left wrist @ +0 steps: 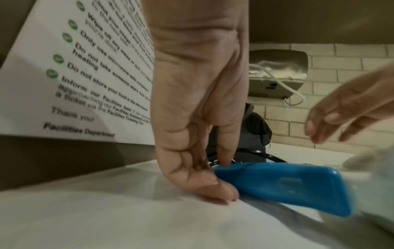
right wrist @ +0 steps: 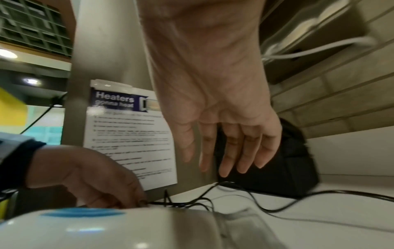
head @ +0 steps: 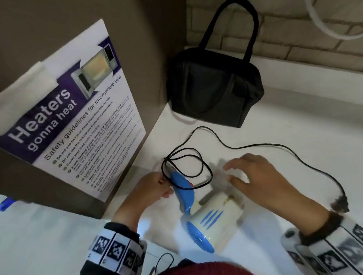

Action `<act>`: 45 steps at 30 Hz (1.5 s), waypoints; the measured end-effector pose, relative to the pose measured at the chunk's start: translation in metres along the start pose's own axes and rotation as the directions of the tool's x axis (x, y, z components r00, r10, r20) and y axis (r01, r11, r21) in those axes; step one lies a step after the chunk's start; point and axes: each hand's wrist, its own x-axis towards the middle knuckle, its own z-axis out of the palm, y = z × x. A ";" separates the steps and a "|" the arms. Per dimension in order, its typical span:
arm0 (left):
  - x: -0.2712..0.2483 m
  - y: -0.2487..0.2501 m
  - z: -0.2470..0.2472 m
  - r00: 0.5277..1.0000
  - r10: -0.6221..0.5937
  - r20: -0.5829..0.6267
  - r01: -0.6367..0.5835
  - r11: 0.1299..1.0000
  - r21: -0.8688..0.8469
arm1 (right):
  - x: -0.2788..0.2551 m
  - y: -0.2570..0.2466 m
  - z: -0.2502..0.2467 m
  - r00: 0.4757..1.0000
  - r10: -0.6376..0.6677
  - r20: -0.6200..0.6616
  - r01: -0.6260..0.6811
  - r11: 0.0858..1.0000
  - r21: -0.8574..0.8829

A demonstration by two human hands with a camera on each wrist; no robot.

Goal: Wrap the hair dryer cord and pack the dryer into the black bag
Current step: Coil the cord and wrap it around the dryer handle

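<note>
A white hair dryer (head: 214, 220) with blue trim lies on its side near the front edge of the white bench (head: 284, 115), its blue handle (head: 182, 192) pointing toward the back and its blue rear grille toward the person. The left hand (head: 152, 188) pinches the black cord (head: 253, 146) at the tip of the handle, thumb and fingers curled round it; the left wrist view shows a fingertip (left wrist: 215, 190) pressed against the bench beside the handle end. A few loose loops of cord lie over and just beyond the handle. From there the cord runs in a long curve toward the back, then out to the right, ending in a black plug (head: 339, 205) that lies near the right wrist.

The right hand (head: 252, 175) hovers over the dryer's nozzle with fingers spread and nearly straight, holding nothing; whether its fingertips touch the nozzle cannot be told.

The black bag (head: 213, 86) stands upright in the back corner of the bench against the tiled wall, its handles raised, well apart from the dryer. A poster (head: 75, 116) about microwave use hangs on the panel at the bench's left edge.
</note>
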 end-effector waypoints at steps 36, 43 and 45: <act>0.002 0.056 -0.010 0.988 0.090 -0.127 -0.150 0.770 -0.620 | 0.054 -0.002 -0.040 0.984 0.177 -0.034 -0.175 0.983 0.051; -0.041 0.082 -0.013 0.937 0.303 -0.174 -0.345 0.721 -0.601 | 0.047 -0.039 -0.068 0.992 -0.109 0.063 0.109 0.994 0.011; -0.048 0.088 -0.012 0.928 0.339 -0.151 -0.355 0.692 -0.629 | 0.045 -0.056 -0.079 0.956 -0.292 -0.032 0.292 0.939 0.183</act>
